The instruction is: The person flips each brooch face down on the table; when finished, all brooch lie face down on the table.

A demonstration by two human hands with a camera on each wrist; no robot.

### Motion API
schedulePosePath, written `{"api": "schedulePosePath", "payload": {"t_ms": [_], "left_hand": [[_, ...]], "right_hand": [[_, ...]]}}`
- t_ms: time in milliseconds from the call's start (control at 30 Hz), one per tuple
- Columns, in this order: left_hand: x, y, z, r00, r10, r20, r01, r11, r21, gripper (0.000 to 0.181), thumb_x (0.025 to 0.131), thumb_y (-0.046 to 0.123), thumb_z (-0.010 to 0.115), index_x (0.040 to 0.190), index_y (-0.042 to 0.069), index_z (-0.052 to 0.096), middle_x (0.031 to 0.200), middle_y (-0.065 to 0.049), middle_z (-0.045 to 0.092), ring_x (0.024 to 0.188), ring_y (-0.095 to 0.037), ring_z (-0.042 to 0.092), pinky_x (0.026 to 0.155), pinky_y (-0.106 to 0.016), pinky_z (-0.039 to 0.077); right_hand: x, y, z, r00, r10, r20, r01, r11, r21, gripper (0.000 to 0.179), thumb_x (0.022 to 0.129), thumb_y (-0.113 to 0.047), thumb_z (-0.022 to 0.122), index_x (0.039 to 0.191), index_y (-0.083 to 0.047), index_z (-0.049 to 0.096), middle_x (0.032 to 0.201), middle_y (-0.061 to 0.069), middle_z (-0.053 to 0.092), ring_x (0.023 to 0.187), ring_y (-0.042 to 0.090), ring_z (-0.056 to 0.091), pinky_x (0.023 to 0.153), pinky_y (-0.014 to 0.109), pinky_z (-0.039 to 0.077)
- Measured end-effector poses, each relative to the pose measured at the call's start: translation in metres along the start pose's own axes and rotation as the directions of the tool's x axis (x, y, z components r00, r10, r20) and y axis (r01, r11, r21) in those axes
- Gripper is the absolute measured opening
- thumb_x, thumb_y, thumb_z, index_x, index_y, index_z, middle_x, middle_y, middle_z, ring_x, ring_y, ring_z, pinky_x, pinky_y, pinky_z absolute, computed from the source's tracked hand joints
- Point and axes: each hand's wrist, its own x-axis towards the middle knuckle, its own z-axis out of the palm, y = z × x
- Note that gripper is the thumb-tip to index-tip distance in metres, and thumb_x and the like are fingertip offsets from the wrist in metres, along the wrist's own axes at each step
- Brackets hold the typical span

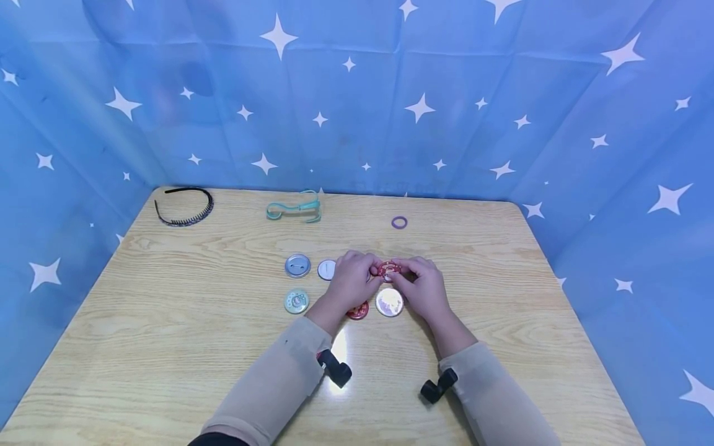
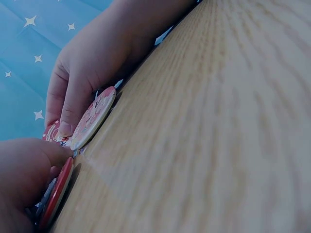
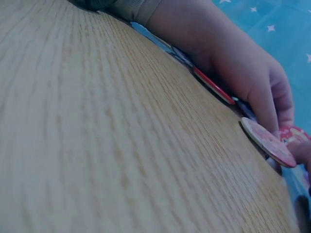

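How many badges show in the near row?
3: teal badge at left, shiny badge at right, and between them a red badge partly covered by the left hand; the left forearm may hide more.

Left hand (image 1: pixel 349 280) and right hand (image 1: pixel 425 288) are drawn close together, low over the desk (image 1: pixel 195 347), thumb and fingers of each pinching. Left forearm (image 1: pixel 273 387) and right forearm (image 1: pixel 496 396), both sleeved, converge above the desk.
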Motion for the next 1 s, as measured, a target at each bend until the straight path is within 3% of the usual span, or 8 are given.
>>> {"api": "schedulePosePath", "payload": {"t_ms": [1000], "left_hand": [[0.0002,-0.002,-0.0001,1.0,0.01,0.01,-0.01,1.0,0.002,0.015,0.093,0.027,0.08,0.103,0.023,0.069,0.089,0.011,0.06,0.108,-0.02,0.054,0.103,-0.044,0.039]], "right_hand": [[0.0009,0.0039,0.0023,1.0,0.024,0.019,-0.024,1.0,-0.016,0.029,0.089,-0.015,0.089,0.117,-0.012,0.081,0.088,0.001,0.069,0.085,0.022,0.057,0.079,0.039,0.043]]}}
